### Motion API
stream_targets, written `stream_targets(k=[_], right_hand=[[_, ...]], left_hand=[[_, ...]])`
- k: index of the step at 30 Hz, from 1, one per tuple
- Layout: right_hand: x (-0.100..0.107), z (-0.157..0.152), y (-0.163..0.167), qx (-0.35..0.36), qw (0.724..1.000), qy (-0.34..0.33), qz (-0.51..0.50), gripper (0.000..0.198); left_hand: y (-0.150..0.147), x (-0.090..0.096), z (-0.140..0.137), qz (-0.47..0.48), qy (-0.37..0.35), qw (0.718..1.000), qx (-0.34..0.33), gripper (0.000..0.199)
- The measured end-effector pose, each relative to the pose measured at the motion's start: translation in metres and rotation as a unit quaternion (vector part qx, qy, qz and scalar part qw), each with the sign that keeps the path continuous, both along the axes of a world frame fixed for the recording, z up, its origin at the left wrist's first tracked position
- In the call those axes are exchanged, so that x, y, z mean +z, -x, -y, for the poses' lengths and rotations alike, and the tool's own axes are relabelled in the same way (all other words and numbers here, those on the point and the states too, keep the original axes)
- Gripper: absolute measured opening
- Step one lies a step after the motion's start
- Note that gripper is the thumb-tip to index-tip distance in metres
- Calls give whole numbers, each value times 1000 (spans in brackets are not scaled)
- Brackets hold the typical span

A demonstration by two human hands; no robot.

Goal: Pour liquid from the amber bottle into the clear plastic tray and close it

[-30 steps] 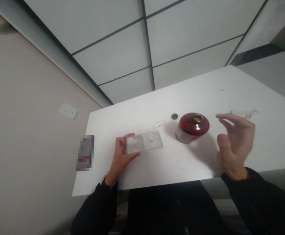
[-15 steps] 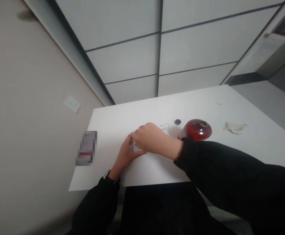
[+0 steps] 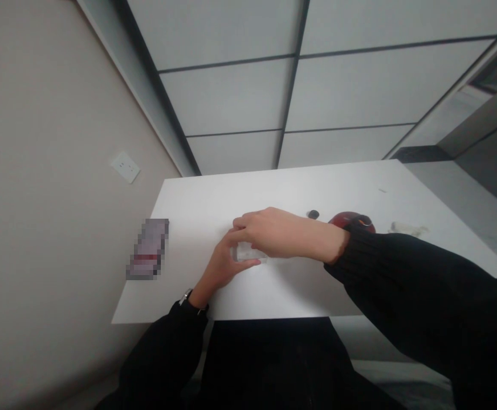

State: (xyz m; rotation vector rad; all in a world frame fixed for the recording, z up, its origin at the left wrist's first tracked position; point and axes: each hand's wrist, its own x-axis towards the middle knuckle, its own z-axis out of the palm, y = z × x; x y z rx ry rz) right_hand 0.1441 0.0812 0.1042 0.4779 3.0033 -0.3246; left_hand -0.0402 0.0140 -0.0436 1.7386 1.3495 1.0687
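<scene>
A clear plastic tray (image 3: 248, 253) lies on the white table (image 3: 197, 210), mostly hidden by my hands. My left hand (image 3: 220, 265) grips its left end, thumb under the near edge. My right hand (image 3: 282, 233) reaches across and rests over the tray's top, fingers curled down on it; what it grips is hidden. A dark red bottle (image 3: 345, 219) with an open mouth stands behind my right wrist, largely covered by my black sleeve. Its small black cap (image 3: 313, 214) lies just to its left.
A crumpled clear wrapper (image 3: 406, 229) lies on the table at the right. A blurred dark object (image 3: 148, 249) sits at the table's left edge. A beige wall with a socket (image 3: 124, 166) runs along the left.
My right hand has come over from the right of the bottle onto the tray that my left hand holds. The view has tilted so that the table sits lower and flatter.
</scene>
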Motion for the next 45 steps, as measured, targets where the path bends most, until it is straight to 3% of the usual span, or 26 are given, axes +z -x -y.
stream_targets(k=[3, 7, 9, 12, 15, 17, 20, 24, 29, 33, 38, 42, 45], right_hand=[[-1, -1, 6, 1, 1000, -17, 10, 29], [-4, 3, 14, -57, 994, -77, 45, 22], [-2, 5, 13, -81, 991, -88, 53, 30], [3, 4, 7, -40, 994, -91, 37, 36], [4, 0, 5, 31, 996, -80, 34, 28], [0, -1, 8, 23, 995, -89, 48, 18], [-8, 3, 12, -17, 992, -109, 58, 23], [-12, 10, 9, -17, 995, -88, 39, 28], [-12, 13, 6, -94, 991, -72, 65, 20], [-10, 16, 7, -63, 995, -71, 36, 26], [-12, 18, 8, -106, 989, -83, 56, 24], [-17, 18, 6, -69, 995, -73, 21, 27], [-20, 17, 5, -108, 991, -69, 31, 24]], left_hand=[[2, -3, 0, -8, 8, 1000, 10, 54], [3, -6, 1, -15, 23, 999, 24, 66], [3, -5, 1, -12, 23, 999, 21, 69], [0, 0, 0, -2, 12, 1000, 10, 66], [-2, 4, 0, 3, 5, 1000, 2, 55], [-2, 6, 0, 3, 8, 1000, -1, 54], [-2, 6, 0, 3, 18, 1000, -3, 60], [-2, 6, 1, 7, 17, 1000, -2, 59], [-2, 6, 1, 13, 18, 1000, -6, 62], [-2, 5, 1, 13, 15, 1000, -3, 60], [-2, 6, 1, 10, 18, 1000, -7, 61], [-2, 7, 1, 6, 13, 1000, -9, 59], [-2, 7, 1, 0, 18, 1000, -10, 60]])
